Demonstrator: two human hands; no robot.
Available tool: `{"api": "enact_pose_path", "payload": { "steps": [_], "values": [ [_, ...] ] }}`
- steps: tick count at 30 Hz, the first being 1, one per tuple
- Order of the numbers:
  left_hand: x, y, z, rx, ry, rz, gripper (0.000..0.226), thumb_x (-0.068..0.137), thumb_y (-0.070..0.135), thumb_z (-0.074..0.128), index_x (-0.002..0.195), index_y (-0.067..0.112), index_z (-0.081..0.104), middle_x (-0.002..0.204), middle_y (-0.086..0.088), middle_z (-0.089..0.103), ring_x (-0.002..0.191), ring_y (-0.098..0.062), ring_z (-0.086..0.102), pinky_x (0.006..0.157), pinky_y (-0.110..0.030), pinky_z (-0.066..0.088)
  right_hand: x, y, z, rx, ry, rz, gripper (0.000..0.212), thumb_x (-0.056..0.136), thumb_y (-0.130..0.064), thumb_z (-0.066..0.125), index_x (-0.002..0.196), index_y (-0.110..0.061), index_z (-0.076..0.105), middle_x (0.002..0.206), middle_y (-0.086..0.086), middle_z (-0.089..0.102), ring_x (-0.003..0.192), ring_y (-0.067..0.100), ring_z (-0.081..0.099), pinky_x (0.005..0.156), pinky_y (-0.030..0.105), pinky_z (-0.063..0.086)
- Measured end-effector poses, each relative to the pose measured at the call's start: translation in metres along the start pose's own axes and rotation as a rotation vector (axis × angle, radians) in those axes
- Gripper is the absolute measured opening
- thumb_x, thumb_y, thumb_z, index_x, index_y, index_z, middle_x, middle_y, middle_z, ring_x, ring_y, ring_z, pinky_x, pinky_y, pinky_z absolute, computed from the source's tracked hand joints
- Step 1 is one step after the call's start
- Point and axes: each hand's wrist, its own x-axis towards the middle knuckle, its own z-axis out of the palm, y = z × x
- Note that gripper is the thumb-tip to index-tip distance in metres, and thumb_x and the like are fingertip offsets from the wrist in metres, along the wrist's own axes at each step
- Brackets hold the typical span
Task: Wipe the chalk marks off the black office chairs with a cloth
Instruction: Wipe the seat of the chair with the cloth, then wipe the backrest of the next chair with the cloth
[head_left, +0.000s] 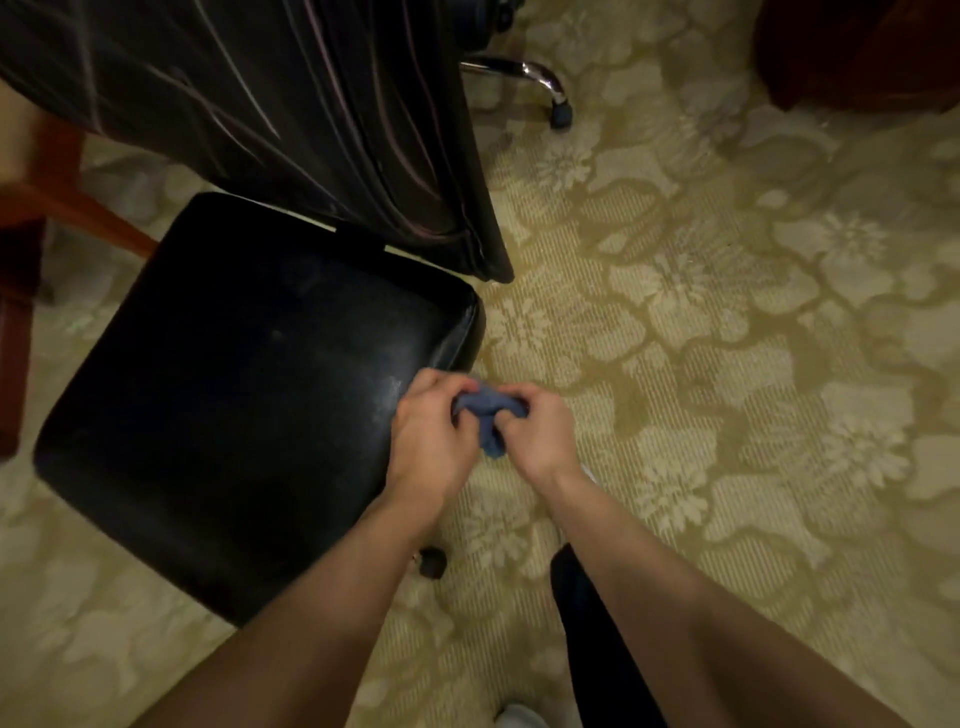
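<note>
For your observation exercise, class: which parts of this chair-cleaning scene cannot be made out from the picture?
Head view only:
- Small blue cloth: mostly bunched inside the left hand and right hand.
- Black padded chair seat: dim light; only a faint pale smear near the hands, other chalk marks unclear.
- Chrome-legged chair base: cut off by the top edge and the dark striped drape.

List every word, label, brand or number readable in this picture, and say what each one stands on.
None: no readable text anywhere in the head view.
Black chair seat: no label or brand shows.
Blue cloth, held by left hand and right hand: no tag visible.
Carpet: floral pattern only.
</note>
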Motion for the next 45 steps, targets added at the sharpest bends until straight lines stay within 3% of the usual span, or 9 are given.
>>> {"api": "enact_pose_path", "payload": {
  "steps": [9, 13, 15, 19, 25, 29, 35, 41, 45],
  "values": [
    [0.023, 0.074, -0.009, -0.711, 0.095, -0.747, 0.065, 0.088, 0.001, 0.065, 0.146, 0.022, 0.044, 0.134, 0.003, 0.053, 0.115, -0.015, 0.058, 0.093, -0.030, 0.052, -0.002, -0.068, -0.075, -0.031, 0.073, -0.056, 0.030, 0.086, 0.002, 0.057, 0.106, -0.018, 0.068, 0.118, 0.002, 0.057, 0.103, 0.015, 0.059, 0.092, 0.025, 0.050],
    [0.053, 0.108, -0.015, -1.040, -0.018, -1.024, 0.028, 0.091, -0.007, 0.057, 0.118, 0.000, 0.057, 0.103, -0.020, 0.063, 0.079, -0.024, 0.063, 0.064, -0.030, 0.051, 0.011, -0.105, -0.110, -0.203, 0.071, -0.099, 0.033, 0.088, 0.004, 0.053, 0.108, -0.016, 0.069, 0.139, 0.010, 0.041, 0.125, 0.021, 0.047, 0.095, 0.015, 0.034],
    [0.057, 0.130, -0.026, -1.121, -0.139, -1.027, 0.010, 0.094, -0.006, 0.051, 0.094, 0.001, 0.059, 0.093, -0.021, 0.061, 0.070, -0.022, 0.059, 0.059, -0.029, 0.047, 0.011, -0.118, -0.123, -0.208, 0.076, -0.083, 0.038, 0.086, 0.004, 0.050, 0.105, -0.023, 0.069, 0.129, 0.013, 0.054, 0.124, 0.026, 0.051, 0.098, 0.024, 0.043],
    [0.048, 0.162, -0.053, -1.079, -0.110, -0.863, 0.044, 0.093, 0.003, 0.063, 0.129, 0.025, 0.049, 0.110, -0.011, 0.067, 0.083, -0.019, 0.067, 0.065, -0.029, 0.053, -0.012, -0.144, -0.153, -0.108, 0.051, -0.064, 0.034, 0.088, 0.006, 0.049, 0.104, -0.017, 0.068, 0.101, 0.003, 0.068, 0.095, 0.019, 0.064, 0.076, 0.026, 0.049],
    [-0.001, 0.202, -0.087, -1.353, -0.230, -0.854, 0.043, 0.094, 0.000, 0.054, 0.132, 0.022, 0.053, 0.079, -0.007, 0.066, 0.060, -0.013, 0.055, 0.051, -0.023, 0.039, -0.061, -0.161, -0.187, 0.031, 0.018, -0.025, 0.036, 0.093, 0.009, 0.046, 0.104, -0.018, 0.067, 0.104, 0.007, 0.069, 0.096, 0.025, 0.067, 0.086, 0.040, 0.057],
    [-0.020, 0.230, -0.107, -1.294, -0.168, -0.724, 0.039, 0.093, -0.004, 0.051, 0.122, 0.018, 0.063, 0.097, -0.011, 0.072, 0.069, -0.019, 0.066, 0.051, -0.024, 0.049, -0.086, -0.177, -0.205, 0.012, -0.059, -0.034, 0.027, 0.098, -0.001, 0.050, 0.113, -0.018, 0.065, 0.106, 0.006, 0.070, 0.092, 0.022, 0.068, 0.070, 0.030, 0.056],
    [-0.008, 0.267, -0.142, -1.136, -0.076, -0.638, 0.010, 0.089, 0.007, 0.070, 0.098, 0.010, 0.071, 0.083, -0.009, 0.072, 0.058, -0.009, 0.066, 0.054, -0.020, 0.050, -0.080, -0.229, -0.236, -0.224, -0.140, -0.264, 0.021, 0.095, -0.009, 0.058, 0.105, -0.023, 0.068, 0.100, -0.002, 0.072, 0.094, 0.018, 0.069, 0.089, 0.044, 0.056],
    [0.019, 0.289, -0.183, -0.992, 0.101, -0.499, 0.042, 0.086, -0.004, 0.070, 0.126, 0.005, 0.062, 0.110, -0.013, 0.072, 0.091, -0.018, 0.069, 0.069, -0.020, 0.057, -0.052, -0.312, -0.247, -0.226, -0.312, -0.489, 0.045, 0.086, 0.005, 0.061, 0.101, -0.037, 0.061, 0.101, -0.003, 0.071, 0.096, 0.016, 0.068, 0.085, 0.034, 0.057],
    [0.029, 0.301, -0.208, -0.628, 0.211, -0.395, 0.028, 0.083, 0.010, 0.074, 0.107, 0.023, 0.069, 0.094, 0.001, 0.073, 0.084, -0.014, 0.070, 0.069, -0.027, 0.059, -0.033, -0.341, -0.250, -0.311, -0.353, -0.593, 0.042, 0.078, -0.005, 0.064, 0.094, -0.044, 0.063, 0.089, -0.009, 0.074, 0.085, 0.009, 0.070, 0.080, 0.043, 0.059]
  ]
}}
